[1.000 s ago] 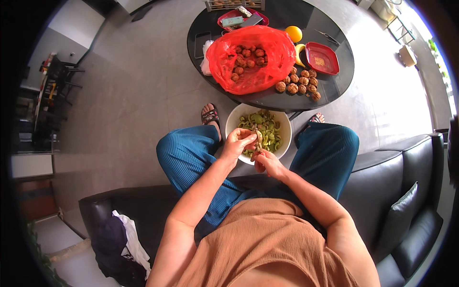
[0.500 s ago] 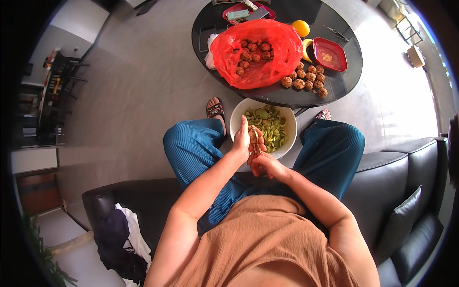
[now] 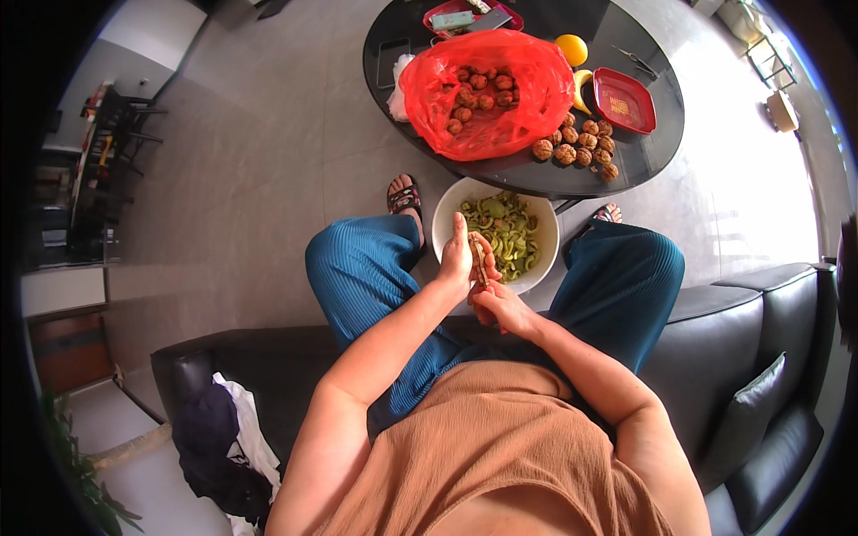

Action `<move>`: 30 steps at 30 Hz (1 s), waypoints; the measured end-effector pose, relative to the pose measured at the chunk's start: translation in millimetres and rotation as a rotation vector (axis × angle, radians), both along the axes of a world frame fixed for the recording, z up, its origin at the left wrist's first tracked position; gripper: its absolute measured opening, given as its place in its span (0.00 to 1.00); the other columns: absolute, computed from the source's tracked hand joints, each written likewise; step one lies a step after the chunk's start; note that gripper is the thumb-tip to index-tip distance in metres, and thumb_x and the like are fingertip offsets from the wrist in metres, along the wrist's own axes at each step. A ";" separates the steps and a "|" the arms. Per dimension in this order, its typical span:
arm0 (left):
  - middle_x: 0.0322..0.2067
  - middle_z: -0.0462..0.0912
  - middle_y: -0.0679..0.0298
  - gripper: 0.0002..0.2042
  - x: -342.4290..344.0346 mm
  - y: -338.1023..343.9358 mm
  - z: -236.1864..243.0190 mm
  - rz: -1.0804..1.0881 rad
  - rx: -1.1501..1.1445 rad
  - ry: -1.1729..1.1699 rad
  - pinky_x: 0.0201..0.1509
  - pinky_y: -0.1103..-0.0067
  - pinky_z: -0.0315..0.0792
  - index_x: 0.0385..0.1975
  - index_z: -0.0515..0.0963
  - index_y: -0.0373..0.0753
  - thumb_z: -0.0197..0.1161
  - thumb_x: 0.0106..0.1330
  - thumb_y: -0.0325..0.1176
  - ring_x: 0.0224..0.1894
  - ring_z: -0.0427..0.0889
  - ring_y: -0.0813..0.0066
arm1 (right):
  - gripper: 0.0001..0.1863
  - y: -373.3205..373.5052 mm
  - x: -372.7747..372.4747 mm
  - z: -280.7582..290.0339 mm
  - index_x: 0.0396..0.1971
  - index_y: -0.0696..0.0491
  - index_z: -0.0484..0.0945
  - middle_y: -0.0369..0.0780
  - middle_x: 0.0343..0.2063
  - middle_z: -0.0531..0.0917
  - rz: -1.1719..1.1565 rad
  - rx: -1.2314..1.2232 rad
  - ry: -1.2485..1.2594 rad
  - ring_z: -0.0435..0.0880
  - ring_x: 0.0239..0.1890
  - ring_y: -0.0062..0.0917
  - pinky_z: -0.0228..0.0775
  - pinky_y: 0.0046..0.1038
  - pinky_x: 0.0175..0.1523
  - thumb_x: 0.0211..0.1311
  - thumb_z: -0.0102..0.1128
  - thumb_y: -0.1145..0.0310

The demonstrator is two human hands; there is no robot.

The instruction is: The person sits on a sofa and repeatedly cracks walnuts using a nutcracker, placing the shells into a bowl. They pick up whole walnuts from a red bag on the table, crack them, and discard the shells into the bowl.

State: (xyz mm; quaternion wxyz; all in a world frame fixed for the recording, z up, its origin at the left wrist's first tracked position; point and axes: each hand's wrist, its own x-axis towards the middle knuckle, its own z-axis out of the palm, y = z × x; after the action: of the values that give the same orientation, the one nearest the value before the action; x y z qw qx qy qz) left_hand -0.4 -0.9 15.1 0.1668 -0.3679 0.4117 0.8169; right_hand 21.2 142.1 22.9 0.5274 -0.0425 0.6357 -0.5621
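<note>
My left hand (image 3: 459,259) is held over the near edge of a white bowl (image 3: 440,234), thumb raised and fingers curled around a brown walnut (image 3: 475,247), which is mostly hidden. Against it my right hand (image 3: 503,306) is closed on a narrow brownish tool (image 3: 483,275); its kind is too small to make out. Both hands meet between my knees. Curved green husk pieces (image 3: 514,243) fill much of the bowl, which stands below them.
Ahead, a dark oval table (image 3: 648,156) bears a red plastic bag (image 3: 429,116) of walnuts, several loose walnuts (image 3: 587,141), a red tray (image 3: 624,100), a banana (image 3: 581,92), a yellow round fruit (image 3: 571,50) and scissors (image 3: 636,61). Clothes (image 3: 223,438) lie on the black sofa (image 3: 706,326).
My right hand has shifted slightly up against my left, and the walnut shows less between the fingers. The view has moved a little; the table's things appear slightly farther right.
</note>
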 end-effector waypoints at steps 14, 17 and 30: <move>0.13 0.74 0.61 0.36 2.6 1.7 -1.4 0.003 0.062 0.064 0.21 0.70 0.77 0.19 0.70 0.41 0.36 0.63 0.73 0.12 0.73 0.68 | 0.12 0.6 5.4 -3.3 0.22 0.56 0.71 0.35 0.13 0.71 -0.082 0.046 0.051 0.69 0.13 0.22 0.62 0.26 0.16 0.55 0.50 0.62; 0.13 0.74 0.61 0.36 3.2 0.7 -6.4 -0.007 0.079 0.091 0.22 0.69 0.77 0.19 0.69 0.41 0.36 0.63 0.73 0.12 0.74 0.69 | 0.11 1.2 6.0 -11.3 0.22 0.56 0.71 0.35 0.13 0.71 -0.089 0.043 0.046 0.69 0.13 0.21 0.61 0.26 0.16 0.55 0.51 0.63; 0.17 0.75 0.61 0.36 1.6 -1.7 -9.5 -0.013 0.149 0.079 0.22 0.73 0.73 0.20 0.69 0.41 0.35 0.63 0.73 0.14 0.72 0.72 | 0.10 2.0 8.3 -24.0 0.23 0.55 0.69 0.34 0.14 0.71 -0.121 0.001 0.032 0.70 0.14 0.21 0.62 0.25 0.17 0.56 0.51 0.64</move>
State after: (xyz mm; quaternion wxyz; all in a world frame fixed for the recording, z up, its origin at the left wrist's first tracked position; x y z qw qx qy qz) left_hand 1.2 -2.6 5.6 0.1825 -0.3194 0.3585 0.8580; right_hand 29.5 144.1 -1.1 0.4823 -0.0125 0.6457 -0.5918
